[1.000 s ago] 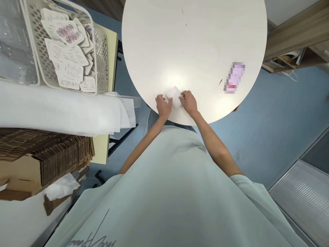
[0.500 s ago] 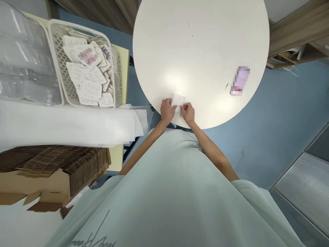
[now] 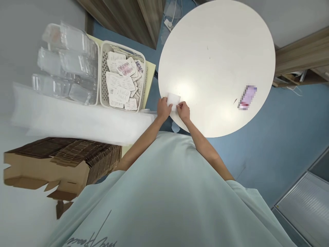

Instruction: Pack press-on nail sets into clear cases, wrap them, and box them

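Both of my hands are at the near edge of the round white bench, working one small white folded sheet. Left hand: grip pinched on the sheet's left edge, fingers curled over it. Right hand: grip pinched on the sheet's near right corner, thumb and forefinger closed on it. The sheet lies flat or nearly flat on the bench top, just inside the rim, between the two hands; its far edge is free. Whether it is paper or thin foam I cannot tell. Further out on the bench, well apart to my right, lies a small purple item, blurred, identity not readable. To my left, off the bench: a stack of flattened brown cardboard nearest me, then a pile of white sheets laid across a side table. Beyond those, a perforated white basket holding printed cards, and beside it, further left, clear plastic trays stacked together. Blue floor shows around the bench.
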A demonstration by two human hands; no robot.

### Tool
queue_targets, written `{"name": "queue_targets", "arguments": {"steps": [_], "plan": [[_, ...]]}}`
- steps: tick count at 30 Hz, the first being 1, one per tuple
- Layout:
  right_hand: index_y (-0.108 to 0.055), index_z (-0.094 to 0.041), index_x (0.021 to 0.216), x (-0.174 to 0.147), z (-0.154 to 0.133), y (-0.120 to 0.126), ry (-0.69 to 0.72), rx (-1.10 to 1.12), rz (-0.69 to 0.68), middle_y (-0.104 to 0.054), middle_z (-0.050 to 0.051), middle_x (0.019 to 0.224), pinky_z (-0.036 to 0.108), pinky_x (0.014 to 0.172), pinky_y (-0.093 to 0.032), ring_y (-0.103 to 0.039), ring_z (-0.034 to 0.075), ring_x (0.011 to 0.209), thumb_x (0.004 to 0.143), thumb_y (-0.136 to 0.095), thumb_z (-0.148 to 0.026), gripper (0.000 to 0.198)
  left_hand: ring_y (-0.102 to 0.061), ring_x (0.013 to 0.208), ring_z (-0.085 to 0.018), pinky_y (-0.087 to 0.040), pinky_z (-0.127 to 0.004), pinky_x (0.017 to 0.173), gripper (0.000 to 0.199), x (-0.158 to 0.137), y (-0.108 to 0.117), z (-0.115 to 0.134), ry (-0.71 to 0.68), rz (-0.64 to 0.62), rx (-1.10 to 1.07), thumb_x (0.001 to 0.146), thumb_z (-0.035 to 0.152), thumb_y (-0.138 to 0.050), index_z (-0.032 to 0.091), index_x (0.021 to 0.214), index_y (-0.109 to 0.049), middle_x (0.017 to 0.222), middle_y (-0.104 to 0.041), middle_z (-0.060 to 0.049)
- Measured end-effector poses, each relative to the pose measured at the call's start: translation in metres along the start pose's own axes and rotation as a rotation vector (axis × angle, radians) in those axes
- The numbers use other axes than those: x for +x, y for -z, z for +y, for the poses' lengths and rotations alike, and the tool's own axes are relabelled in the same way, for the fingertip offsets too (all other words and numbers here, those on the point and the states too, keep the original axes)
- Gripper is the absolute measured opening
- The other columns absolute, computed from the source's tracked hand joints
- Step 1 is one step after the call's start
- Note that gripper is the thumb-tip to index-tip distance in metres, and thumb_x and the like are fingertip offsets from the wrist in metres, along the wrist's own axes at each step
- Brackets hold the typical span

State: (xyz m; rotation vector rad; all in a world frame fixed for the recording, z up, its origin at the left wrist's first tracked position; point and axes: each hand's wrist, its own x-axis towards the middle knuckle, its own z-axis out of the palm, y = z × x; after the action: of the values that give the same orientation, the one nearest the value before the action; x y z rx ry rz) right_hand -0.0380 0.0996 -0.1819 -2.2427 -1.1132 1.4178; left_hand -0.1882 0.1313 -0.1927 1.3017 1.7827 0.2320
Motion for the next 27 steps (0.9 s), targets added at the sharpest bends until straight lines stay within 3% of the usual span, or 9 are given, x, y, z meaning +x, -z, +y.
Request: {"name": "queue_targets", "arguments": {"steps": [4, 8, 19, 23, 27], "plan": [[-0.061, -0.028, 0.109, -0.011, 0.007, 0.022, 0.030, -0.011, -0.025, -0.083, 0.012, 0.121, 0.046, 0.105, -0.061, -0.078, 0.030, 0.112, 0.107, -0.065, -0.032, 0.007, -0.059, 0.159, -0.039, -0.044, -0.054, 0.137, 0.051, -0.020, 0.004, 0.009, -0.033, 0.062, -0.082, 0.104, 0.020, -0.073, 0.019, 0.154, -0.063, 0.161, -0.064, -0.024], [-0.065, -0.026, 0.116, -0.028, 0.022, 0.049, 0.064, 0.016, -0.057, -0.084, 0.011, 0.118, 0.046, 0.103, -0.063, -0.080, 0.027, 0.105, 0.107, -0.064, -0.037, 0.014, -0.063, 0.155, -0.038, -0.050, -0.055, 0.134, 0.044, -0.056, 0.018, 0.017, -0.078, 0.095, -0.117, 0.104, 0.027, -0.070, 0.021, 0.148, -0.068, 0.159, -0.068, -0.022], [-0.071, -0.025, 0.119, -0.063, 0.065, 0.108, 0.161, 0.170, -0.222, -0.083, 0.006, 0.109, 0.045, 0.097, -0.065, -0.080, 0.025, 0.095, 0.097, -0.068, -0.043, 0.029, -0.082, 0.126, -0.026, -0.066, -0.047, 0.120, 0.030, -0.208, 0.038, 0.032, 0.078, 0.333, -0.264, 0.105, 0.030, -0.064, 0.024, 0.133, -0.075, 0.142, -0.083, -0.014], [-0.072, -0.026, 0.118, -0.079, 0.064, 0.120, 0.194, 0.165, -0.255, -0.082, 0.004, 0.107, 0.045, 0.098, -0.065, -0.079, 0.024, 0.092, 0.091, -0.067, -0.039, 0.030, -0.084, 0.122, -0.026, -0.067, -0.048, 0.118, 0.029, -0.240, 0.047, 0.031, 0.123, 0.432, -0.339, 0.103, 0.031, -0.065, 0.024, 0.129, -0.076, 0.135, -0.087, -0.012], [-0.072, -0.027, 0.118, -0.097, 0.048, 0.126, 0.269, 0.166, -0.249, -0.080, 0.001, 0.101, 0.045, 0.099, -0.065, -0.079, 0.024, 0.093, 0.089, -0.065, -0.037, 0.031, -0.084, 0.120, -0.027, -0.068, -0.047, 0.115, 0.032, -0.253, 0.063, 0.026, 0.097, 0.495, -0.402, 0.100, 0.036, -0.067, 0.024, 0.128, -0.076, 0.132, -0.088, -0.013]]}}
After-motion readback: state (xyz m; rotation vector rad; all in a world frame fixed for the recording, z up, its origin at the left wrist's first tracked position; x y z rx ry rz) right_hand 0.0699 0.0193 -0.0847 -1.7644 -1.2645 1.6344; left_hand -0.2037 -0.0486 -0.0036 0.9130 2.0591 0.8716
